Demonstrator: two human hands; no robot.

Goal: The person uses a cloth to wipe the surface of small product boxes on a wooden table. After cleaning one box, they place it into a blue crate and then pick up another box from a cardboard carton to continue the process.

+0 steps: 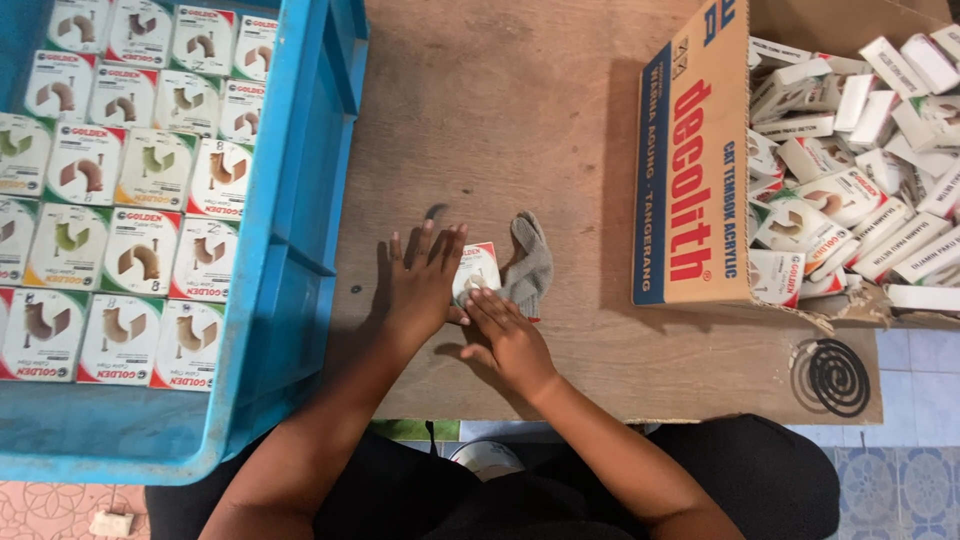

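Crate on the far left, blue plastic, packed with small white boxes laid flat in neat rows, each showing a curved clip in brown or green. Its near wall overlaps the edge of the wooden board. Moving in, left hand lies palm down on the board, fingers spread and pointing away, its thumb side against a small box. That box sits on the board, right between the two hands. Right hand comes in from below, fingers together and resting on the near edge of the box; whether it pinches the box or only presses it, cannot tell. Just beside the box, touching its right side, a crumpled grey cloth. Further right, an open carton with red and blue print, full of the same small boxes heaped loosely, white sides up. Near the board's right corner, a dark coil lies flat
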